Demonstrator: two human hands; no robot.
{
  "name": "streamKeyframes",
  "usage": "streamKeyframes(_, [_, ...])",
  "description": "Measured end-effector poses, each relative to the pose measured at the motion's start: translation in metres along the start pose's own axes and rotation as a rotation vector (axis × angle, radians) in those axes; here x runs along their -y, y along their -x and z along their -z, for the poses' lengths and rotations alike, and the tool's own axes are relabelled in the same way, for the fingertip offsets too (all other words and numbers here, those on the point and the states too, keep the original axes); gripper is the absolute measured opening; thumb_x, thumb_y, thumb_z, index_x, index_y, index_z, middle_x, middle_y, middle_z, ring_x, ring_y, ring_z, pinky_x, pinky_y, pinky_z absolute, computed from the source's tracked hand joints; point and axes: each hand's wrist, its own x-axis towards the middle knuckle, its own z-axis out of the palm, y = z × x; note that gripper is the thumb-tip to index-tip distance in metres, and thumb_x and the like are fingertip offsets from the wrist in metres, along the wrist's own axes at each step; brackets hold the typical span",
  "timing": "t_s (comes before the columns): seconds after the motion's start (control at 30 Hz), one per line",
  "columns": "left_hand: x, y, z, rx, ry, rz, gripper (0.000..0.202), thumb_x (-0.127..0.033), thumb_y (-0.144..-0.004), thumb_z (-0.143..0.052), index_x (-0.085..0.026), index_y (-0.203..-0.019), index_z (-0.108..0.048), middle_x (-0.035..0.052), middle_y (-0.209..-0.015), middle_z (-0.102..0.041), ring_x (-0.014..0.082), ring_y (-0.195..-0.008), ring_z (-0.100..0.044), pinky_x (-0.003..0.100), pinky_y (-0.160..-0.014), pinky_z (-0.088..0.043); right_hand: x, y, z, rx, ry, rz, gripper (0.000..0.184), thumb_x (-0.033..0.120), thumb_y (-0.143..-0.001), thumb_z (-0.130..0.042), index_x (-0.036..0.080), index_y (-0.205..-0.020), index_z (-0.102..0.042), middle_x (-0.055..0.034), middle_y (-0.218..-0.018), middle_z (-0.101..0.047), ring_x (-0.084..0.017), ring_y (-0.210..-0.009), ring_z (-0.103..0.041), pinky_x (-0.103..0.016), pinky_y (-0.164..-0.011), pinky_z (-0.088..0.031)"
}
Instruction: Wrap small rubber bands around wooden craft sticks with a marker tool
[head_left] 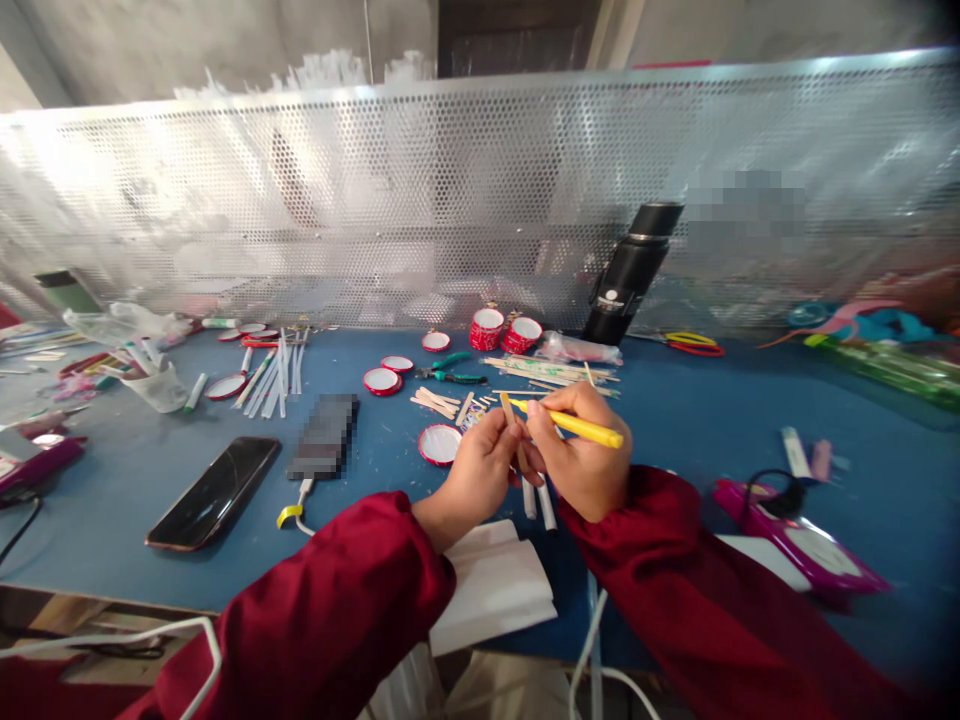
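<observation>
My left hand (474,472) is closed around a thin wooden stick (511,415) that stands up between the two hands. My right hand (581,455) is closed on a yellow pen-like tool (577,427), its tip touching the stick's upper end. Both hands hover just above the blue table (675,430), over two white tubes (538,500). A red-rimmed round lid (439,444) lies just left of my left hand. Dark red sleeves cover both forearms.
More wooden sticks (439,402), green-handled pliers (450,372), red-and-white lids (382,381) and small red pots (487,328) lie behind the hands. A black phone (214,492), a black flask (630,272), folded white paper (495,585) and a purple device (795,535) surround them. A perforated metal screen (450,200) closes off the back.
</observation>
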Motion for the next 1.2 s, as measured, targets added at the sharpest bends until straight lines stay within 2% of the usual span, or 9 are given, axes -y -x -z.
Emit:
streamKeyframes(0.33, [-0.0021,0.0005,-0.0020,-0.018,-0.013,0.017,0.037,-0.056,-0.091,-0.056,-0.021,-0.084,-0.048,-0.0040,-0.061,-0.056,0.0110,-0.049,-0.059,0.020,-0.043,-0.036,0.0006,-0.0015,0.0004,0.015,0.016,0.027,0.017,0.026,-0.090,-0.066,0.024,-0.078,-0.054,0.0020,-0.070,-0.061,-0.016,-0.064,-0.059,-0.031,-0.062,-0.045])
streamKeyframes(0.57, [-0.0015,0.0001,-0.0002,-0.004,-0.012,-0.006,0.037,-0.057,-0.092,-0.054,-0.021,-0.086,-0.047,-0.0041,-0.062,-0.058,0.0105,-0.046,-0.057,0.021,-0.044,-0.037,-0.0014,-0.0009,0.0004,-0.032,0.027,0.016,0.016,0.026,-0.090,-0.065,0.024,-0.079,-0.055,0.0015,-0.071,-0.061,-0.016,-0.066,-0.059,-0.031,-0.063,-0.045])
streamKeyframes(0.83, [-0.0011,-0.0002,-0.0010,-0.007,-0.030,-0.014,0.040,-0.060,-0.091,-0.055,-0.021,-0.083,-0.047,-0.0042,-0.061,-0.055,0.0120,-0.050,-0.059,0.021,-0.044,-0.037,0.0017,0.0005,0.0009,0.036,0.000,0.004,0.016,0.028,-0.091,-0.064,0.023,-0.078,-0.055,0.0011,-0.071,-0.062,-0.017,-0.067,-0.060,-0.031,-0.065,-0.046])
streamKeyframes(1.07, [-0.0016,-0.0005,0.0001,-0.010,-0.019,-0.003,0.035,-0.055,-0.093,-0.054,-0.021,-0.086,-0.047,-0.0039,-0.062,-0.059,0.0109,-0.047,-0.057,0.021,-0.044,-0.036,-0.0023,-0.0004,0.0007,-0.021,0.032,-0.004,0.017,0.029,-0.090,-0.064,0.024,-0.078,-0.055,0.0008,-0.071,-0.062,-0.017,-0.067,-0.060,-0.032,-0.064,-0.046])
streamKeyframes(1.2, [-0.0016,-0.0002,-0.0007,-0.013,-0.015,0.003,0.034,-0.052,-0.093,-0.053,-0.021,-0.084,-0.046,-0.0041,-0.062,-0.057,0.0109,-0.050,-0.059,0.021,-0.045,-0.036,0.0006,0.0008,0.0008,0.014,0.003,-0.004,0.016,0.029,-0.091,-0.064,0.024,-0.079,-0.055,-0.0003,-0.072,-0.063,-0.018,-0.069,-0.060,-0.033,-0.065,-0.048])
